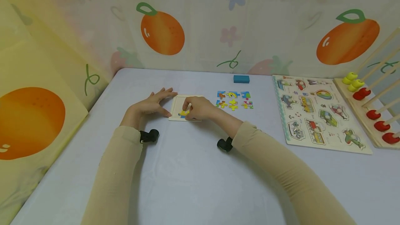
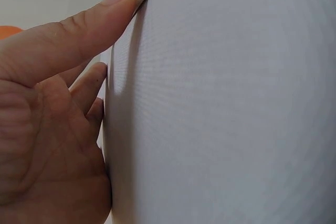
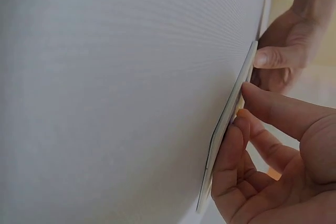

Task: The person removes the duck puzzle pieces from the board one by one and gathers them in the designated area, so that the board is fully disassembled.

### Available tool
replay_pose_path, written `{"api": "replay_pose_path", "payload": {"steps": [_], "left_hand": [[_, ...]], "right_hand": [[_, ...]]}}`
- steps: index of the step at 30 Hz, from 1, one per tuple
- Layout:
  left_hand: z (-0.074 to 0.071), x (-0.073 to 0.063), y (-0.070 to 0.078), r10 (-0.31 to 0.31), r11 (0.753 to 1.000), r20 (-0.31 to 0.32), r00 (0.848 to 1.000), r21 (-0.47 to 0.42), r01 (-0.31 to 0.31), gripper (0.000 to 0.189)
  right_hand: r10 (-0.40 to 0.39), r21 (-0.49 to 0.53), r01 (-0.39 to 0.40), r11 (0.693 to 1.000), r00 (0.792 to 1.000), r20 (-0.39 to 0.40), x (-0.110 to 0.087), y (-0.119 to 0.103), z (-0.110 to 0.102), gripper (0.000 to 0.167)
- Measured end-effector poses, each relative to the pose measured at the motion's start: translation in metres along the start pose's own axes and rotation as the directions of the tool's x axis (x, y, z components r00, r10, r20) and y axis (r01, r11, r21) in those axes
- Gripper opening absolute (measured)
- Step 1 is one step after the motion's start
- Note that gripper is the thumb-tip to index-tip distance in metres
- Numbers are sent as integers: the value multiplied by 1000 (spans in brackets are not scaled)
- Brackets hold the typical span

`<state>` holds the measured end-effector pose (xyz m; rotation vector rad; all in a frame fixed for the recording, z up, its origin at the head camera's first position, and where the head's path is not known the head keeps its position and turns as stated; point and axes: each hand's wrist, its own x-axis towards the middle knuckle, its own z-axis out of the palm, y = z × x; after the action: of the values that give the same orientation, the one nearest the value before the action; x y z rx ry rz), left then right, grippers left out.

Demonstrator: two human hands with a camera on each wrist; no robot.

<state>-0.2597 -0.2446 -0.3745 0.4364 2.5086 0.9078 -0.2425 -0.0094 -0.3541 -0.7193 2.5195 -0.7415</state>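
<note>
A small wooden puzzle tray [image 1: 175,106] lies flat on the white table. My left hand [image 1: 150,105] is at its left side, fingers extended, with the thumb touching the near left corner and a fingertip at the far left corner. In the left wrist view that thumb [image 2: 113,17] rests against the tray's edge. Over the tray, my right hand [image 1: 200,108] has its fingers curled and pinches a puzzle piece, mostly hidden by the fingers. Yellow and blue puzzle pieces [image 1: 182,113] show in the tray beside the fingertips. The right wrist view shows the right hand [image 3: 273,156] low against the tray [image 3: 223,124].
Several loose jigsaw pieces [image 1: 232,105] lie in two rows right of the tray. Behind them sits a blue block [image 1: 241,79]. A vehicle picture board [image 1: 298,114] and a wooden bead rack [image 1: 353,114] with yellow and red beads occupy the right side. A fruit-print cloth [image 1: 203,27] hangs behind.
</note>
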Motion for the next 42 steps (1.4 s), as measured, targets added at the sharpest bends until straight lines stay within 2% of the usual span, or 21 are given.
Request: {"api": "replay_pose_path", "payload": {"steps": [12,23,29,35,42], "left_hand": [[0,1,0,-12,1000,-3,1000,0,12,87],[1,0,1,12,1000,-5,1000,1,-12,87],[1,0,1,6,1000,-5,1000,13,-6,86],[1,1,1,3,1000,-1,1000,15,-3,86],[1,0,1,19,1000,-2,1000,18,-19,87]], "right_hand": [[-19,2,19,1000,1000,-16,0,-1,0,28],[-65,0,65,998,996,-60,-1,-1,0,32],[-49,48,53,997,996,-79,-2,-1,1,29],[-15,54,19,998,996,-90,-1,-1,2,23],[44,139,-33,990,996,-77,1,0,0,12]]}}
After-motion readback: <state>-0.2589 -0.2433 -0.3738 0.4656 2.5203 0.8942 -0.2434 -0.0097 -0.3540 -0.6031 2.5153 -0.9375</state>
